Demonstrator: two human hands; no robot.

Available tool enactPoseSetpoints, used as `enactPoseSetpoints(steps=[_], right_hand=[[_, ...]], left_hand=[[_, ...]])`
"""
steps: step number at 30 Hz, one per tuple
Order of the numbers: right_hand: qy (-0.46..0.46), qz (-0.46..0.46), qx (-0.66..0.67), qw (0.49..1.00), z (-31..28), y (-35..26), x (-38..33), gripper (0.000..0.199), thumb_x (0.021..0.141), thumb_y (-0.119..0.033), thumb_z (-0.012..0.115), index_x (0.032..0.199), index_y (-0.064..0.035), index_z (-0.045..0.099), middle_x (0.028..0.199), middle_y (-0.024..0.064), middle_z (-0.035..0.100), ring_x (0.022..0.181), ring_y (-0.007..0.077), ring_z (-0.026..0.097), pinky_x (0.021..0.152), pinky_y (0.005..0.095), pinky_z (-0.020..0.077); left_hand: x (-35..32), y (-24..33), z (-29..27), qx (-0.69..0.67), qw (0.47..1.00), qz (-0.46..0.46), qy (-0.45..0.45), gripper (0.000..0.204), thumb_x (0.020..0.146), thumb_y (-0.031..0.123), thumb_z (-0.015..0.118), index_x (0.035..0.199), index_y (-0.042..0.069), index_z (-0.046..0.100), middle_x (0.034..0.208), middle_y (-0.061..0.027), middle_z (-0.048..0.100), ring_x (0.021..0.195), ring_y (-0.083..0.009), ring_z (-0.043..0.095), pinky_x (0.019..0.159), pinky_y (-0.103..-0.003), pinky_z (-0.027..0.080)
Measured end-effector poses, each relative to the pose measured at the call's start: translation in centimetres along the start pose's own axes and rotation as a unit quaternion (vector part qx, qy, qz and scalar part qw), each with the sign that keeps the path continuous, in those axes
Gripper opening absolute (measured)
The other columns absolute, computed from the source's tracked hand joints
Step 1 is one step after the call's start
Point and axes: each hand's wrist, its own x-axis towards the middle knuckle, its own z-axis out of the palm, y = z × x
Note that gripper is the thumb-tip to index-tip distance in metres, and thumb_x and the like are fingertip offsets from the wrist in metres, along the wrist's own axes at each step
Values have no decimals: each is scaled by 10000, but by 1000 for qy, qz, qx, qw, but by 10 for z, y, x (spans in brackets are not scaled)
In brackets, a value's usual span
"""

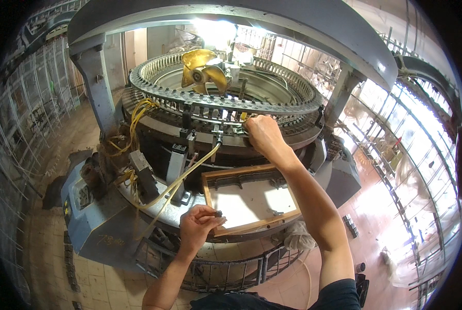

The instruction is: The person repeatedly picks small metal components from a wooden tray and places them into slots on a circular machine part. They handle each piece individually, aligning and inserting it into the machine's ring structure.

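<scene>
Left hand [196, 230] is pinching a small dark part [218, 213] between thumb and fingertips, and is holding it at the left edge of a wood-framed tray [257, 225]. Right hand [262, 135] is reaching beyond the tray, with its fingers curling at the near side of a circular machine [158, 128]; the fingertips are facing away from view, so whether they are gripping anything cannot be told. A small metal fitting [239, 130] is showing just left of these fingers. The tray is lying on the near side of the machine; dark pieces [233, 181] are lining its far side, and a small loose piece [277, 213] is lying toward its near right corner. Left of the tray, a grey bracket [177, 173] is standing upright, and yellow hoses [196, 166] are passing in front of it. An upper ring [231, 104] is encircling the machine's open centre, where a yellow-bladed fan [218, 77] is facing the near side. A grey overhead frame [189, 15] is spanning the machine. Below the tray, a dark railing [264, 266] is curving along the near side. Dark blocks [351, 226] are lying on the floor at right.
</scene>
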Motion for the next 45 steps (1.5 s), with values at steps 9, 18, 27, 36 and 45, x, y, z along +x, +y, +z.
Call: enactPoseSetpoints(steps=[9, 18, 27, 36, 45], right_hand=[[30, -9, -6, 1000, -6, -5, -3, 84, 762, 14, 638, 781, 9, 719, 767, 229, 694, 765, 410, 719, 727, 493, 580], [-1, 13, 57, 998, -8, -5, -8, 221, 756, 65, 609, 904, 8, 763, 825, 270, 695, 826, 436, 718, 765, 514, 578], [-9, 9, 31, 999, -13, -9, -9, 214, 764, 55, 613, 905, 4, 765, 830, 272, 695, 853, 431, 721, 783, 514, 579], [-29, 13, 49, 998, -6, -2, -3, 161, 763, 41, 617, 836, 10, 757, 786, 279, 687, 807, 443, 714, 754, 508, 582], [-28, 64, 50, 996, 10, 5, 5, 135, 827, -23, 646, 822, -60, 776, 782, 229, 706, 755, 436, 707, 687, 490, 579]], left_hand=[[1, 0, -1, 2, 1000, 0, -3, 191, 883, -42, 808, 1018, -56, 672, 964, -173, 769, 899, -206, 784, 822, -278, 661], [0, -1, -1, -6, 1000, -2, -5, 197, 884, -30, 816, 1019, -49, 674, 966, -165, 771, 896, -200, 782, 815, -276, 655], [0, 1, -1, 9, 1000, 2, -7, 187, 897, -31, 801, 1029, -52, 670, 962, -168, 770, 911, -208, 784, 827, -285, 659], [1, 4, 0, 9, 1000, -2, -10, 181, 900, -39, 794, 1028, -56, 667, 962, -172, 769, 915, -209, 783, 831, -289, 662], [1, 3, 0, -5, 1000, -12, -4, 188, 893, -52, 793, 1031, -59, 666, 978, -179, 767, 908, -211, 782, 842, -290, 661]])
